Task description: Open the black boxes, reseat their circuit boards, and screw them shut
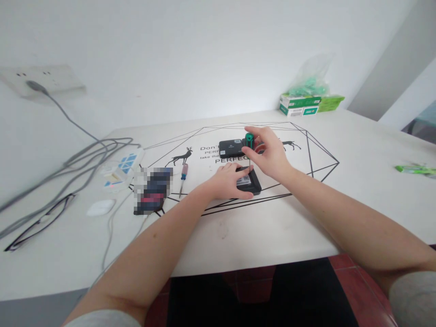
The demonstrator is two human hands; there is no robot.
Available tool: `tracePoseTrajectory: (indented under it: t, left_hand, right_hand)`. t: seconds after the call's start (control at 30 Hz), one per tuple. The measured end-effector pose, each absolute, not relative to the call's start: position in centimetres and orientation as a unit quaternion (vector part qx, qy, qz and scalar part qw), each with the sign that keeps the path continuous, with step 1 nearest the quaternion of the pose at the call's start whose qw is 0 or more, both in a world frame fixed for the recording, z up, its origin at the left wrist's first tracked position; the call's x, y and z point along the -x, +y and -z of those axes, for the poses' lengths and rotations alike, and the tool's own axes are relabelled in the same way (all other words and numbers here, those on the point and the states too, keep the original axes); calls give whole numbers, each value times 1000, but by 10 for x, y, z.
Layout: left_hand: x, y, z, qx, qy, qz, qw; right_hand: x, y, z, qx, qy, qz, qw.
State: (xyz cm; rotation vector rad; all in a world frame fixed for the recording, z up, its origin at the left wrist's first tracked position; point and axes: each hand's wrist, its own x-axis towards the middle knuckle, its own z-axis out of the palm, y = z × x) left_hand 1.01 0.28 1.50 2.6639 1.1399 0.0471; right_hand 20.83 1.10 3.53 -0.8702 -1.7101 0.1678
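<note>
My left hand holds a flat black electronic device down on the table, thumb at its near edge and fingers over its far side. A white printed label shows on the device's upturned face. In my right hand is a green-handled screwdriver, held upright between thumb and fingers. Its thin shaft points down at the device's far edge; whether the tip sits in a screw is too small to tell. Just behind lies a black case-like piece with small stickers. Something round and reddish is partly hidden behind my right hand.
To the left lie a second screwdriver, a blurred-out phone-like object, a white mouse-like object, glasses and grey cables. Green and white boxes stand against the wall. A green packet lies far right.
</note>
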Motion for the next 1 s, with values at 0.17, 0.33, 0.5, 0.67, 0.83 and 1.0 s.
tracePoseTrajectory:
  t: [0.17, 0.33, 0.5, 0.67, 0.83, 1.0]
  left_hand:
    - [-9, 4, -13, -914, 387, -17, 123]
    - [-9, 4, -14, -913, 388, -15, 125]
    - [-10, 3, -15, -913, 386, -24, 128]
    - [-9, 5, -11, -915, 384, -30, 120]
    - [-8, 5, -10, -916, 382, -31, 120]
    - [-9, 3, -12, -913, 387, -36, 124]
  right_hand:
    - [-208, 12, -32, 352, -725, -116, 580]
    - [-209, 13, -35, 370, -733, -49, 569]
    - [-208, 13, -34, 364, -738, -73, 564]
    - [-207, 10, -34, 358, -738, -67, 568]
    - [-207, 10, -36, 357, -735, -61, 573]
    - [-208, 10, -37, 359, -731, -67, 576]
